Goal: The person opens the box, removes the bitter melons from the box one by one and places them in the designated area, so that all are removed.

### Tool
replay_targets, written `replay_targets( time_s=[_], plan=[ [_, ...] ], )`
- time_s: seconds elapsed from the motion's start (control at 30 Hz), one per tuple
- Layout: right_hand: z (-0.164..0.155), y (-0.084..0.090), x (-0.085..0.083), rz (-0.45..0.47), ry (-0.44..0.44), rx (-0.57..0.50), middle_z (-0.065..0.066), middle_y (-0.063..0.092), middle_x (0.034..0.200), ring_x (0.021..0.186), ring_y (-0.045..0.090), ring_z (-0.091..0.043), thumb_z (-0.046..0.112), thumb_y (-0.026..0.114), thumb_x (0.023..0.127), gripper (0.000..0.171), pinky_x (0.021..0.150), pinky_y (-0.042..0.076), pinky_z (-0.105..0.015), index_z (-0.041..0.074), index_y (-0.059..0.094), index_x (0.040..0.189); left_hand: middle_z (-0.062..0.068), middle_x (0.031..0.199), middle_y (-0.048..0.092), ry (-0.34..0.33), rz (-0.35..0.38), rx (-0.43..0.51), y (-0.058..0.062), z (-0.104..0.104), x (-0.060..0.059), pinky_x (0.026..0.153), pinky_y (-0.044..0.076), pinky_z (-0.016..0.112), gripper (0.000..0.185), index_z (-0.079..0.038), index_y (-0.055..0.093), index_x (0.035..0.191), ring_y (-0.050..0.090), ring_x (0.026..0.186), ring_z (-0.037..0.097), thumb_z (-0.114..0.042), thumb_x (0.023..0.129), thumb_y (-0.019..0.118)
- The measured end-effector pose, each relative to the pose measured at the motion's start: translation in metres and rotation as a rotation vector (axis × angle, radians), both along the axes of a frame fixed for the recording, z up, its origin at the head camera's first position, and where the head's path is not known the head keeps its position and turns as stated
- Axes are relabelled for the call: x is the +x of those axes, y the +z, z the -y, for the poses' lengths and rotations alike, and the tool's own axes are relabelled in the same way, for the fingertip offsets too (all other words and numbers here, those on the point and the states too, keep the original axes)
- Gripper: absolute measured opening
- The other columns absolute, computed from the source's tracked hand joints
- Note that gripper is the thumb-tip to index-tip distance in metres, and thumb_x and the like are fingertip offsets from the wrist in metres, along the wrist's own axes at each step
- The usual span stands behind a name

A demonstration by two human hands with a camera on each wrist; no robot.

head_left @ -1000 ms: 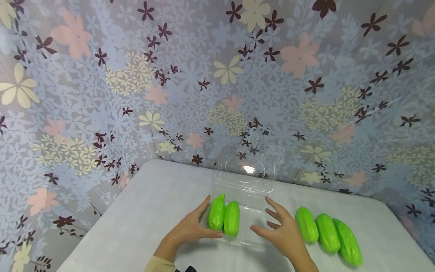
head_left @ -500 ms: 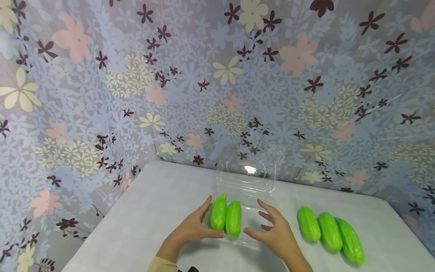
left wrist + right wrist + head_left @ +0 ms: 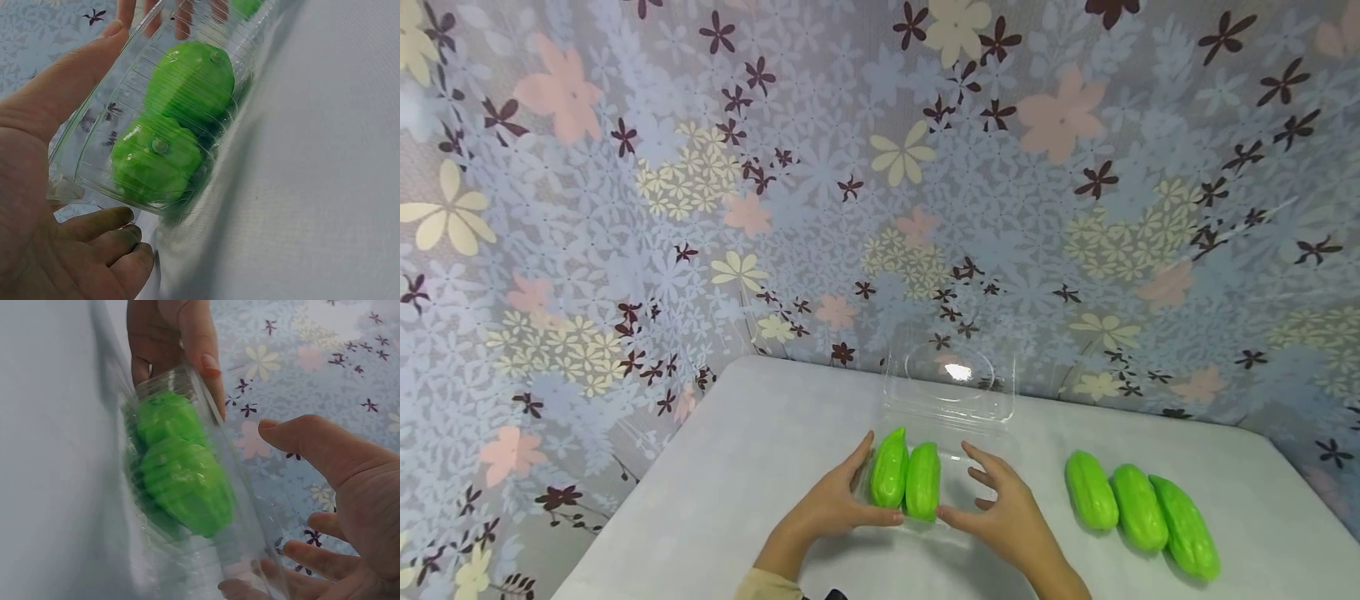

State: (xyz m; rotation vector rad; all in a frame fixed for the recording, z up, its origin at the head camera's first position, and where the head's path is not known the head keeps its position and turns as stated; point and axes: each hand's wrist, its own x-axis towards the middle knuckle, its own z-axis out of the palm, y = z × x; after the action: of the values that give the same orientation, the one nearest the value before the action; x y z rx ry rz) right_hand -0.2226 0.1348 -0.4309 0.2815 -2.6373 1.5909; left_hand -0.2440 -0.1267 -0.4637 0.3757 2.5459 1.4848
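A clear plastic clamshell container [image 3: 917,528] lies on the table with its lid [image 3: 951,408] raised at the back. Two bright green, ribbed, gourd-like vegetables [image 3: 890,471] lie side by side in its left part. My left hand [image 3: 835,504] holds the container's left end, thumb on the front rim [image 3: 94,81] and fingers around the side. Over the right part hovers my right hand [image 3: 1003,512], its fingers spread and holding nothing. Its thumb is close to the right-hand vegetable [image 3: 922,482]; whether they touch I cannot tell.
To the right of the container, three more green gourd-like vegetables [image 3: 1138,508] lie in a row on the white-covered table [image 3: 775,417]. A flower-patterned wall [image 3: 820,208] rises behind the table's back edge.
My right hand has moved left, from the container's right side toward the two vegetables inside. My left hand keeps its place on the container. The view has shifted slightly.
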Motion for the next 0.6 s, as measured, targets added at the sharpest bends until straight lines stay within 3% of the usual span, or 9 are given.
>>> replay_targets(
  time_s=[0.23,0.6],
  plan=[
    [0.010,-0.001,-0.003,-0.003,0.030,0.009,-0.020,0.048,0.144,0.122,0.057,-0.044,0.023,0.096,0.067,0.092,0.082,0.060,-0.042,0.008,0.052,0.146,0.014,0.162,0.029,0.004,-0.012,-0.005,0.000,-0.001,0.001,0.114,0.026,0.063,0.123,-0.022,0.016,0.164,0.028,0.146,0.041,-0.045,0.069,0.092],
    [0.021,-0.004,-0.009,0.023,0.027,0.042,-0.020,0.049,0.143,0.121,0.058,-0.044,0.026,0.096,0.067,0.092,0.086,0.059,-0.046,0.007,0.053,0.146,0.014,0.161,0.031,-0.002,-0.016,-0.019,-0.001,-0.001,0.001,0.114,0.026,0.063,0.123,-0.022,0.017,0.163,0.029,0.145,0.040,-0.048,0.069,0.091]
  ],
)
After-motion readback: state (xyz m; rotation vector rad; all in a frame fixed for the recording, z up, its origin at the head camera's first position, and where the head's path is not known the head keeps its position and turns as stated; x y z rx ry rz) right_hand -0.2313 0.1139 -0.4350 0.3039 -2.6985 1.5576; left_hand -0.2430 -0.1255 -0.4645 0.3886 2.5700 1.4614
